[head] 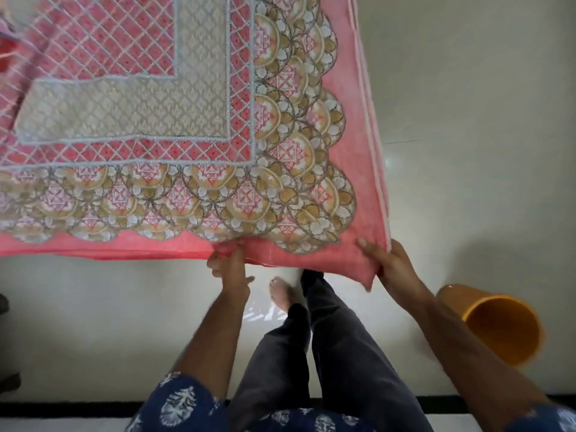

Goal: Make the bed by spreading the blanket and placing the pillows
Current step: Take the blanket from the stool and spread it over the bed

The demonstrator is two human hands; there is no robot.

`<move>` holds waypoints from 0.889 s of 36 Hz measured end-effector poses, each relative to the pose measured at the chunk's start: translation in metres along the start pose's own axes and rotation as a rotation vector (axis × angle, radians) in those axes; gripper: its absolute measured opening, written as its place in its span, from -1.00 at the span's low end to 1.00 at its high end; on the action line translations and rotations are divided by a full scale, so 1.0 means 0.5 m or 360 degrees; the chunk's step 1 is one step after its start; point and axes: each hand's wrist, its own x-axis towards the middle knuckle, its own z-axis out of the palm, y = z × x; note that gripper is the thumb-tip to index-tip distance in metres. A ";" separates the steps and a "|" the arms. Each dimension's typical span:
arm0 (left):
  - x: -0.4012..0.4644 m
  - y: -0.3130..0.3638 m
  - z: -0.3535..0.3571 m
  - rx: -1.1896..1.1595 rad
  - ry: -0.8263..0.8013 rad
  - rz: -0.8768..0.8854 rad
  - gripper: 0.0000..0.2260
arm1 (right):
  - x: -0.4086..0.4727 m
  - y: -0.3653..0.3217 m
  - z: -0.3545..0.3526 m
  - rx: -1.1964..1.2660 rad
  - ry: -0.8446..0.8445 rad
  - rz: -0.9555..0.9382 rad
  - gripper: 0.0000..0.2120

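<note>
Head view: the blanket (174,126) was spread out flat and filled the upper left of the frame, pink with a grey lattice centre and a scalloped floral border. Its near edge ran across mid-frame, its right edge ran up toward the top.

Left hand (229,265) pinched the near hem, fingers curled round a small bunch of cloth. Right hand (391,265) gripped the blanket's near right corner, thumb on top of the fabric, fingers wrapped under; the corner tip hung down just below that hand. The hands were well apart along the hem.

Below the blanket: pale glossy floor (467,88), the person's dark trousers (311,353), one bare foot (280,291) near the hem. Blue patterned sleeves at the bottom edge. An orange bucket (495,325) lay tilted on the floor just beside the right forearm.
</note>
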 end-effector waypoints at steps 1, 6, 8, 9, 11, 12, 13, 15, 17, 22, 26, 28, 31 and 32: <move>0.005 -0.005 -0.009 -0.0252 -0.0042 -0.0075 -0.25 | -0.014 0.006 -0.003 0.0038 -0.0001 0.0023 -0.72; 0.007 0.025 -0.065 -0.1028 -0.0345 0.0079 -0.18 | -0.047 0.013 -0.006 0.0117 0.0024 0.0032 -0.59; 0.018 0.039 -0.100 -0.1223 -0.0408 0.0139 -0.25 | -0.053 0.008 -0.005 0.0186 0.0023 0.0014 -0.60; 0.014 0.052 -0.118 -0.1282 -0.0406 0.0131 -0.34 | -0.057 0.002 -0.004 0.0228 0.0009 0.0013 -0.61; 0.016 0.068 -0.152 -0.1349 -0.0356 0.0073 -0.48 | -0.064 -0.012 -0.003 0.0282 -0.0025 -0.0004 -0.60; 0.014 0.076 -0.166 -0.1351 -0.0335 0.0080 -0.50 | -0.066 -0.018 -0.005 0.0331 -0.0037 -0.0014 -0.59; 0.009 0.084 -0.180 -0.1340 -0.0323 0.0114 -0.50 | -0.069 -0.024 -0.005 0.0396 -0.0050 -0.0026 -0.59; -0.008 0.099 -0.205 -0.1315 -0.0261 0.0193 -0.50 | -0.076 -0.029 0.005 0.0541 -0.0030 -0.0076 -0.58; -0.049 0.121 -0.221 -0.1270 -0.0237 0.0270 -0.51 | -0.086 -0.017 0.039 0.0833 0.0017 -0.0098 -0.55; -0.144 0.159 -0.236 -0.1011 -0.0347 0.0434 -0.61 | -0.106 0.084 0.223 0.1377 -0.0107 0.0053 -0.62; -0.216 0.182 -0.229 -0.0924 -0.0399 0.0480 -0.63 | -0.120 0.127 0.378 0.1015 -0.0223 0.0321 -0.62; -0.247 0.197 -0.225 -0.0988 -0.0385 0.0478 -0.64 | -0.132 0.113 0.441 0.0761 -0.0379 0.0436 -0.59; -0.283 0.215 -0.220 -0.1030 -0.0378 0.0480 -0.66 | -0.141 0.089 0.476 0.0555 -0.0568 0.0572 -0.62; -0.294 0.221 -0.220 -0.1026 -0.0372 0.0490 -0.68 | -0.138 0.081 0.476 0.0653 -0.0620 0.0606 -0.67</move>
